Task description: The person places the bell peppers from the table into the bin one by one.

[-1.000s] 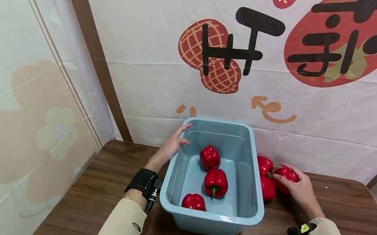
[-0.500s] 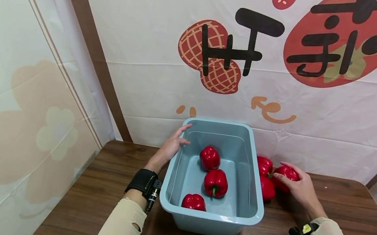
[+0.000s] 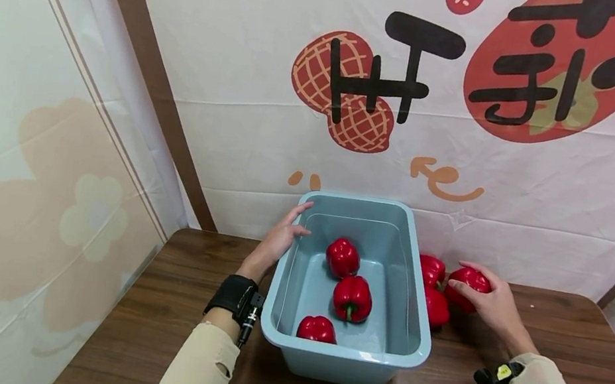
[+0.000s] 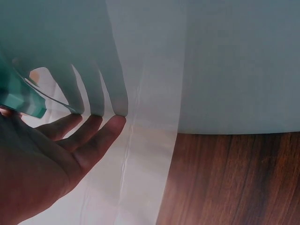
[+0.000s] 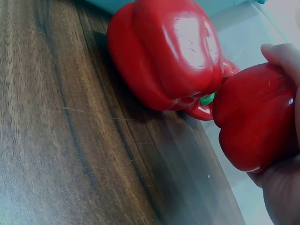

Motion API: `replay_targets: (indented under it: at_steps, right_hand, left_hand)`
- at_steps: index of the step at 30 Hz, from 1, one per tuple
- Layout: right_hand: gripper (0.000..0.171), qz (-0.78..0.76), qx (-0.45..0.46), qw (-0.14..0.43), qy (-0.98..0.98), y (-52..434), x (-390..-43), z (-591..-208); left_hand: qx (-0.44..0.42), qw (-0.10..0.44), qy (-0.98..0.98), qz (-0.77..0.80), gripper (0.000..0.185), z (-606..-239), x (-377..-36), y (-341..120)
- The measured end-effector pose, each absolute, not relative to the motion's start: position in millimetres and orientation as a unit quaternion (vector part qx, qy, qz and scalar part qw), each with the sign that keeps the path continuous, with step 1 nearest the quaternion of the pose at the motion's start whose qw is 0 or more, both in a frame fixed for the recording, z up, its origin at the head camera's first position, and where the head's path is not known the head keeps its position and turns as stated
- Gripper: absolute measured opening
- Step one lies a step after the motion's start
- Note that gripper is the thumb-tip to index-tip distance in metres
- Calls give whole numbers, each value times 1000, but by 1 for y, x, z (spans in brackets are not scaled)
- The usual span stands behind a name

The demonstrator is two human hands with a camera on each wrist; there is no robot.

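Observation:
A light blue plastic tub (image 3: 407, 315) stands on the wooden table (image 3: 163, 303) and holds three red bell peppers (image 3: 352, 298). My left hand (image 3: 281, 236) rests with straight fingers on the tub's left rim; the left wrist view shows its fingers (image 4: 89, 136) spread against the tub wall. To the right of the tub, my right hand (image 3: 486, 298) grips a red bell pepper (image 3: 471, 282) (image 5: 255, 117), slightly raised. Two more red peppers (image 3: 433, 269) (image 3: 437, 307) lie between it and the tub; one (image 5: 164, 51) shows large in the right wrist view.
A printed white cloth backdrop (image 3: 413, 135) hangs right behind the table. Pale panels with a flower print (image 3: 44, 177) close off the left side. Bare wood shows in front of the tub and at the right of the table.
My right hand has lifted its pepper slightly up and toward the tub. The left hand and the peppers in the tub have not moved.

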State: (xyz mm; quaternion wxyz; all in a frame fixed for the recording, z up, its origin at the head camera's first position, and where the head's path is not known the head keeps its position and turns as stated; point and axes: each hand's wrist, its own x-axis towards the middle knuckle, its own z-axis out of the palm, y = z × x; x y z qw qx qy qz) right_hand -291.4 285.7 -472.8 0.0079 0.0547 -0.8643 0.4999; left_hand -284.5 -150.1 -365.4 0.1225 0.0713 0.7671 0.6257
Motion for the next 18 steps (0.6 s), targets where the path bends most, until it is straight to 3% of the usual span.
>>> replay_targets:
  at_steps: [8, 18]
  right_hand:
    - [74, 513, 43, -3, -857, 286, -291, -465]
    - [64, 506, 71, 27, -859, 285, -290, -460]
  left_hand:
    - [71, 95, 766, 632, 61, -391, -302, -152]
    - [66, 90, 777, 620, 60, -396, -306, -153]
